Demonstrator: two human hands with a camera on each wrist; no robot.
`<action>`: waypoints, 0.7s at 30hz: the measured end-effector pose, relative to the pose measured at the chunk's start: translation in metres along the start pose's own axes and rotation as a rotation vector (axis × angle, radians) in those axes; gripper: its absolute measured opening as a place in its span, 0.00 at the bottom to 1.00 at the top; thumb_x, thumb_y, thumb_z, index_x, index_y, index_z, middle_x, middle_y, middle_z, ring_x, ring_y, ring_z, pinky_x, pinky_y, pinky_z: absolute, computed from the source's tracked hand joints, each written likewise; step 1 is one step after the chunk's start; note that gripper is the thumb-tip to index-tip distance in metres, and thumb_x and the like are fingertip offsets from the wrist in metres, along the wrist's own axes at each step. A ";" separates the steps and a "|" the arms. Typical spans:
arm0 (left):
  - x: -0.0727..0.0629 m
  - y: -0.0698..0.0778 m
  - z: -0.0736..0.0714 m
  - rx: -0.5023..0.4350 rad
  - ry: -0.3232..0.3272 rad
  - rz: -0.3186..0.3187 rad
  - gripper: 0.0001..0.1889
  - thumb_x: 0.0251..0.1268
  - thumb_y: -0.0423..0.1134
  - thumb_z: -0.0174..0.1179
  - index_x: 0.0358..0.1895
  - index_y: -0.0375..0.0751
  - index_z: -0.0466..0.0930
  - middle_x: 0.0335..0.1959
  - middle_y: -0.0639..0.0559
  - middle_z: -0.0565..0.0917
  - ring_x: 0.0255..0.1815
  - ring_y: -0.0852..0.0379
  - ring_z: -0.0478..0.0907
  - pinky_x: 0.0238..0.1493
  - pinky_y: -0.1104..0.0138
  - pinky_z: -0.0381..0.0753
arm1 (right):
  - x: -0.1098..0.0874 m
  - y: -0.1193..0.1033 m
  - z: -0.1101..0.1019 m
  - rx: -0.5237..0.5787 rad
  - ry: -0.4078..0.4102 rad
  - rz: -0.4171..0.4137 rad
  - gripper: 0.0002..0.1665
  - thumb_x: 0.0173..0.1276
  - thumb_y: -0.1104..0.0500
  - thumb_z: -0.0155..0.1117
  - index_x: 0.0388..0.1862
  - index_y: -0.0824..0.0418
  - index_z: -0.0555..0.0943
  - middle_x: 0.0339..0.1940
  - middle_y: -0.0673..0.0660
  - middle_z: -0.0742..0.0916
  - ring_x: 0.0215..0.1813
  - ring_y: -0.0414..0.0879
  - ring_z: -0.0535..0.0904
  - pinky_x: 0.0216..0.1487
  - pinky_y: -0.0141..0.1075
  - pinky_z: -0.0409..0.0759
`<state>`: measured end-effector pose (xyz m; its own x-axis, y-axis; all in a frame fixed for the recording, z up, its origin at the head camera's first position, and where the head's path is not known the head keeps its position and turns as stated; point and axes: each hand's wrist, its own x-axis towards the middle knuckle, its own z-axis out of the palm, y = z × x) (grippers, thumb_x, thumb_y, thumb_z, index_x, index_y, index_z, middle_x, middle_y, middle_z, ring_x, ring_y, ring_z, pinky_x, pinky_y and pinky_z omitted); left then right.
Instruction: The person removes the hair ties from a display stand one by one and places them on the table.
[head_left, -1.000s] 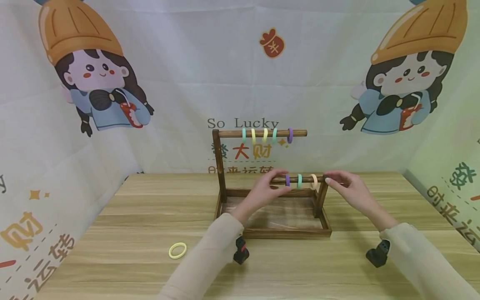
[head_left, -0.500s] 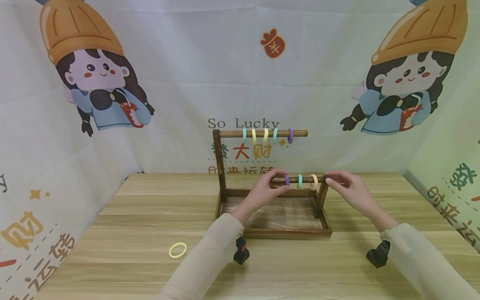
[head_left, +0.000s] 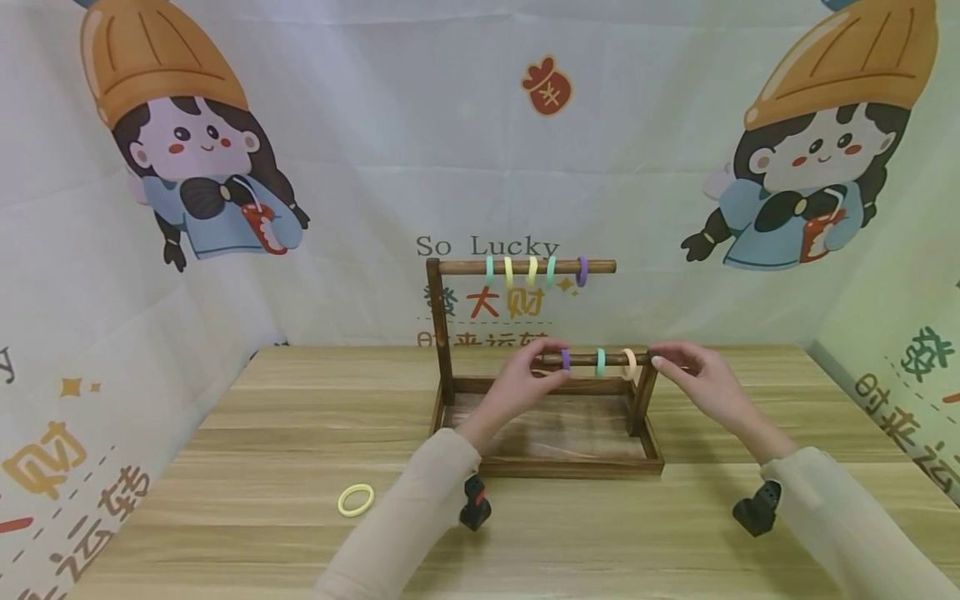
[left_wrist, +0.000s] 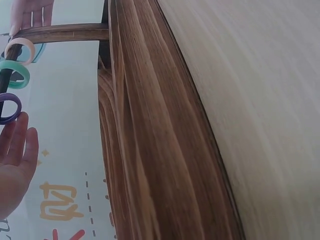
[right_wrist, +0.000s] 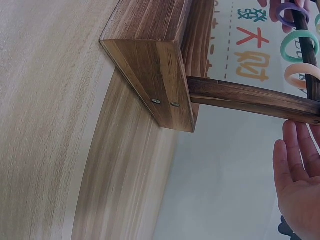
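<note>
On the lower rod [head_left: 584, 360] of a dark wooden two-tier rack hang a purple ring [head_left: 566, 359], a mint-green ring [head_left: 601, 360] and a peach ring [head_left: 632, 364]. My left hand [head_left: 519, 380] pinches the purple ring between thumb and fingers near the rod's left end. At the other end, my right hand [head_left: 703, 382] holds the top of the short post [head_left: 642, 400], thumb in front. In the right wrist view, fingers [right_wrist: 295, 150] lie against the post's top end. The left wrist view shows left-hand fingertips [left_wrist: 22, 120] right at the purple ring.
Several mint, yellow and purple rings hang from the upper rod [head_left: 452, 267]. The rack's base is a shallow tray [head_left: 570, 468]. A loose yellow ring [head_left: 342, 504] lies on the wooden table [head_left: 247, 467], left of the rack. A printed cloth [head_left: 390, 150] hangs behind.
My left hand has slid the purple ring a little to the left along the lower rod, away from the mint ring. My right hand has stayed at the post.
</note>
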<state>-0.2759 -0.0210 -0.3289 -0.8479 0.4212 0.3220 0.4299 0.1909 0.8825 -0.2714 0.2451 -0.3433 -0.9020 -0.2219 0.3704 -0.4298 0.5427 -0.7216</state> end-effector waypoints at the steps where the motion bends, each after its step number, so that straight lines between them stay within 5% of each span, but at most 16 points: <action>1: 0.001 -0.004 -0.001 -0.004 -0.001 0.001 0.19 0.57 0.30 0.57 0.53 0.32 0.69 0.47 0.44 0.74 0.45 0.50 0.74 0.38 0.69 0.77 | 0.000 0.000 0.000 0.001 0.002 -0.003 0.22 0.68 0.52 0.50 0.54 0.66 0.72 0.49 0.62 0.78 0.48 0.44 0.73 0.42 0.24 0.72; 7: 0.009 -0.030 -0.004 0.002 0.012 0.006 0.20 0.56 0.33 0.59 0.54 0.37 0.70 0.48 0.47 0.74 0.43 0.53 0.74 0.38 0.69 0.77 | 0.000 0.001 0.000 0.008 0.012 -0.020 0.21 0.67 0.53 0.51 0.53 0.66 0.72 0.48 0.61 0.79 0.45 0.36 0.73 0.41 0.24 0.72; 11: 0.008 -0.035 -0.008 0.004 0.012 0.002 0.21 0.57 0.33 0.59 0.55 0.37 0.69 0.48 0.48 0.73 0.43 0.53 0.74 0.40 0.68 0.77 | 0.000 0.001 0.000 0.008 0.011 -0.017 0.22 0.67 0.53 0.51 0.53 0.66 0.72 0.48 0.61 0.79 0.45 0.36 0.73 0.41 0.24 0.72; 21: -0.009 -0.012 -0.021 -0.028 0.022 0.000 0.19 0.57 0.28 0.57 0.53 0.32 0.69 0.47 0.40 0.73 0.44 0.45 0.74 0.38 0.67 0.78 | 0.000 0.000 0.000 0.003 0.008 -0.013 0.22 0.67 0.53 0.50 0.53 0.67 0.72 0.48 0.61 0.79 0.45 0.38 0.73 0.41 0.24 0.72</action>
<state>-0.2796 -0.0455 -0.3354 -0.8546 0.4013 0.3297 0.4216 0.1654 0.8915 -0.2718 0.2451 -0.3433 -0.8959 -0.2229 0.3843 -0.4418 0.5377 -0.7181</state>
